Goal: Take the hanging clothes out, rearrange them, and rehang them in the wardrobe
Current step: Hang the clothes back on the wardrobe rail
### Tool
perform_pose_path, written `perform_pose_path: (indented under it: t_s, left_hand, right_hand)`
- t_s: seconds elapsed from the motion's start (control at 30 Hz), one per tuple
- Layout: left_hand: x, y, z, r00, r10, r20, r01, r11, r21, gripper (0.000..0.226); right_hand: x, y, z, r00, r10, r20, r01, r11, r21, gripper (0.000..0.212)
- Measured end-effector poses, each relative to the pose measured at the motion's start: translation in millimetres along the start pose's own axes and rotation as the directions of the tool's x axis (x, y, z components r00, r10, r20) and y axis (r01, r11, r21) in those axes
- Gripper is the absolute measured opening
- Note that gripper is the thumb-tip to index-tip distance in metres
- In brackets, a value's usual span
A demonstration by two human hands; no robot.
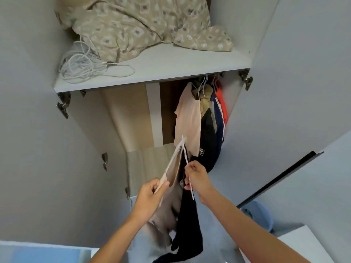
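Before wardrobe (pixel 266 92): left hand (pixel 150 194) grips beige garment (pixel 171 173); right hand (pixel 197 177) pinches white hanger (pixel 187 164).

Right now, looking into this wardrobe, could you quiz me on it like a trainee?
1. True or false: the top shelf holds a patterned blanket and a coil of white cord.
2. Which hand pinches the white hanger carrying the beige garment: A left, B right?
3. Fill in: the clothes on the rail hang toward the wardrobe's ____ side.

Key: 1 true; 2 A; 3 right.
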State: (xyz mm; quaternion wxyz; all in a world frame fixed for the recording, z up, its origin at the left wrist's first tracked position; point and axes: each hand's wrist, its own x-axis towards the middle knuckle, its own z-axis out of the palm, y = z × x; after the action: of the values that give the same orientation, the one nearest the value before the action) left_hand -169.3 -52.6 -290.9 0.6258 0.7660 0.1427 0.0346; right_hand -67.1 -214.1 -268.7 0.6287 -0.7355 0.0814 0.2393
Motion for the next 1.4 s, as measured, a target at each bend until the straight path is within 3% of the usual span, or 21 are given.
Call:
perform_pose_path:
  t_s: [0.47,0.8,1.2,1.4]
  left_hand:
    - [101.8,-12.6,-21.9,0.99,0.096,-0.104,-0.084,0.99,0.117,0.052]
    - [168.5,-10.2,-16.7,0.988,0.006,-0.155,0.025,0.981,0.194,0.054]
    - [217.0,21.0,-6.4,0.986,-0.063,-0.156,0.101,0.964,0.246,0.045]
    - [218.9,30.1,-10.9,0.977,-0.114,-0.181,0.156,0.958,0.241,0.048]
  right_hand:
    - [76.0,-26.8,26.4,0.978,-0.205,-0.026,0.191,0.943,-0.273,0.02]
    - [156.8,-48.6,20.3,0.949,-0.29,0.127,0.316,0.84,-0.441,0.012]
    - [236.6,-67.3,6.0,0.937,-0.328,0.119,0.344,0.814,-0.469,0.018]
    - [242.7,-68.7,12.9,0.901,-0.402,0.163,0.42,0.716,-0.557,0.026]
